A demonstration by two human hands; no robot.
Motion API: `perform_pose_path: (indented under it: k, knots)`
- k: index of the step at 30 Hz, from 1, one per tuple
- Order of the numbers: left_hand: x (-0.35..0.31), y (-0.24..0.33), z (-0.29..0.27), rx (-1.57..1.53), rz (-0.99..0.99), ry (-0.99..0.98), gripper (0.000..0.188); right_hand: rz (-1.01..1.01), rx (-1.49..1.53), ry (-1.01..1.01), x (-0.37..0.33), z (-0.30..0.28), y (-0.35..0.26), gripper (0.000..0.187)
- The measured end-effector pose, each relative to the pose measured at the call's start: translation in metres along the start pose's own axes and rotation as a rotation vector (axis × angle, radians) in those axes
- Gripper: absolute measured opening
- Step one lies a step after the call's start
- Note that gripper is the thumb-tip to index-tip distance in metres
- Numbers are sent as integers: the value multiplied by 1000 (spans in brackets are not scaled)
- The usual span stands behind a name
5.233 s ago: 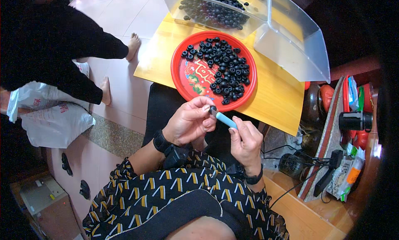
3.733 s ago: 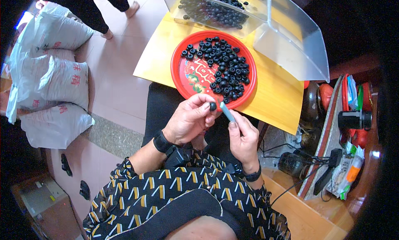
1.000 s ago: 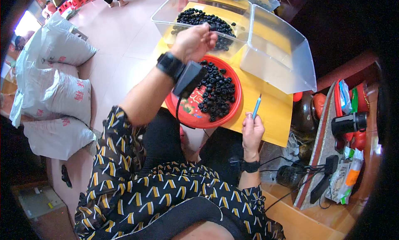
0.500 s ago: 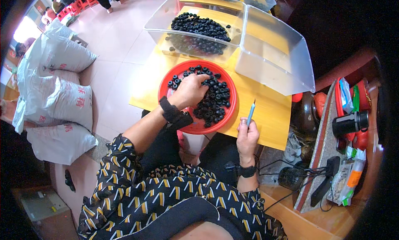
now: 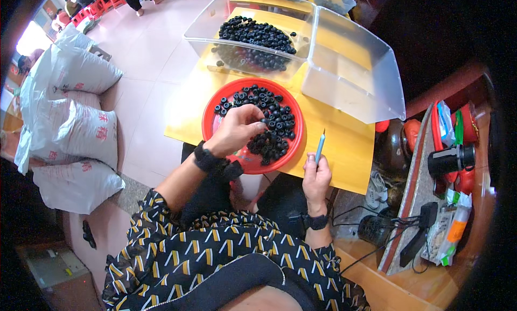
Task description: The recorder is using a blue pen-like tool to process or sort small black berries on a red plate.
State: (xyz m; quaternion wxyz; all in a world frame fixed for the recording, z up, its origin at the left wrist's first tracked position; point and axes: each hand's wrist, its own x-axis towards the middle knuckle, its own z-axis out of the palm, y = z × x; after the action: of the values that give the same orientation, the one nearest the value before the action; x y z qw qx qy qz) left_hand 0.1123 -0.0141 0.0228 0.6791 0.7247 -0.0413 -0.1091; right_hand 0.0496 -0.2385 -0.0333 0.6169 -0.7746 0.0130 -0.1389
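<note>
A round red basin (image 5: 298,144) stands at the near edge of the yellow table, with many small black ring-shaped pieces (image 5: 280,122) loose inside. My left hand (image 5: 237,129) is over the basin, thumb and fingertips pinched together on one small black ring-shaped piece. The fingers partly cover that piece, and others lie close around it. To the right of the basin, my right hand (image 5: 316,179) is closed round a slim light-blue pen-like tool (image 5: 320,146), whose thin pointed tip is upward. Both wrists wear black bands.
Behind the basin, a clear plastic bin (image 5: 196,39) holds more black pieces; another clear bin (image 5: 350,68) stands beside it. White sacks (image 5: 86,133) are stacked at left. Cables (image 5: 401,220) and a black cup-like object (image 5: 451,160) are at right. People sit in the far background.
My left hand has drawn back from the pile toward me and slightly left, its fingertips now pinched. The right hand with the tool has shifted only slightly, along with the whole view.
</note>
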Motion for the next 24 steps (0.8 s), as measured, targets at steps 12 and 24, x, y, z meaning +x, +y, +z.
perform_pose_path:
  k: [12, 24]
  knots:
    - [-78, -36, 6, -1118, -64, -180, 19, 271, 92, -131, -7, 4, -24, 14]
    - [-95, -31, 13, -1033, -127, -145, 17, 222, 246, -458, -26, 55, -90, 18]
